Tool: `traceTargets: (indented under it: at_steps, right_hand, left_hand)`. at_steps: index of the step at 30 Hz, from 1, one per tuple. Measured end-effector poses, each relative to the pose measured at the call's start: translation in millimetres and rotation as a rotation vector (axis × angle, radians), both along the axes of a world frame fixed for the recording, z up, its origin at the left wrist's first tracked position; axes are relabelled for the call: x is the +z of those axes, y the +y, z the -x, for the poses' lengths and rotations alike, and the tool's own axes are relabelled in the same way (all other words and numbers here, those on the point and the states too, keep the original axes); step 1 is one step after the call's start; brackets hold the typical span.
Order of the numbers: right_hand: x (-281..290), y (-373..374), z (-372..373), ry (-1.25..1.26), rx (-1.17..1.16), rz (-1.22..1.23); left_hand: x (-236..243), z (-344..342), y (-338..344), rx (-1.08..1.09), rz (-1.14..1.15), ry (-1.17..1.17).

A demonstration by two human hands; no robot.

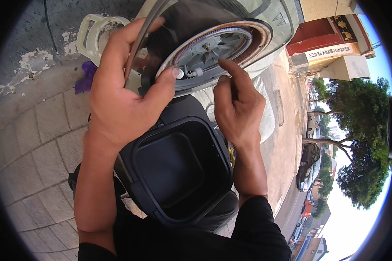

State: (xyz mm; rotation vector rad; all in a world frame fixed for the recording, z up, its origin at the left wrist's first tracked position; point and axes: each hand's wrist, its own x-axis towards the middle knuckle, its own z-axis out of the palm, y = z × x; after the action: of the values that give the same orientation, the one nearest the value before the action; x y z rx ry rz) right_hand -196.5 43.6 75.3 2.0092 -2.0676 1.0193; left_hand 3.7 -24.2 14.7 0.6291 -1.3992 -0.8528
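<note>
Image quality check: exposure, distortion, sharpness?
Head view: the lower sky washes out to white; the black basket is dark inside; paving seams bow near the black rim; the left hand, right hand and fan look reasonably sharp.

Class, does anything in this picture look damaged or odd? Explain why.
Yes. The ring around the exposed fan carries reddish-brown, rust-like staining, unlike the grey blades. Also, the dark grey wall has ragged pale patches, as though its coating has flaked away.
</note>
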Motion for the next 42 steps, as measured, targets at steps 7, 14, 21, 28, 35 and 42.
traceTargets:
  at_steps: [7,14,21,28,35,42]
  right_hand:
    - [-4.1,-2.9,-1.8,-0.009,0.006,-0.027]
    - [-10.1,-7.3,0.0,0.048,-0.03,0.011]
    - [-12.7,-5.9,2.4,0.08,0.004,-0.044]
    - [-14.1,-7.4,-1.7,0.031,0.018,-0.005]
    - [-10.9,-7.2,-6.6,0.064,0.001,-0.041]
    - [-11.5,-5.6,-10.5,0.063,-0.014,-0.072]
  left_hand:
    - [-6.5,2.0,-3.4,-0.046,0.05,0.064]
    - [-9.2,-1.1,-6.3,-0.014,0.15,0.029]
    - [-8.5,-3.2,-3.7,-0.102,0.053,0.067]
    - [-13.5,-5.2,-6.8,-0.112,0.113,0.045]
    - [-13.9,-6.0,-12.8,-0.097,0.18,0.044]
    - [-19.6,-2.0,-18.0,-0.054,0.257,0.078]
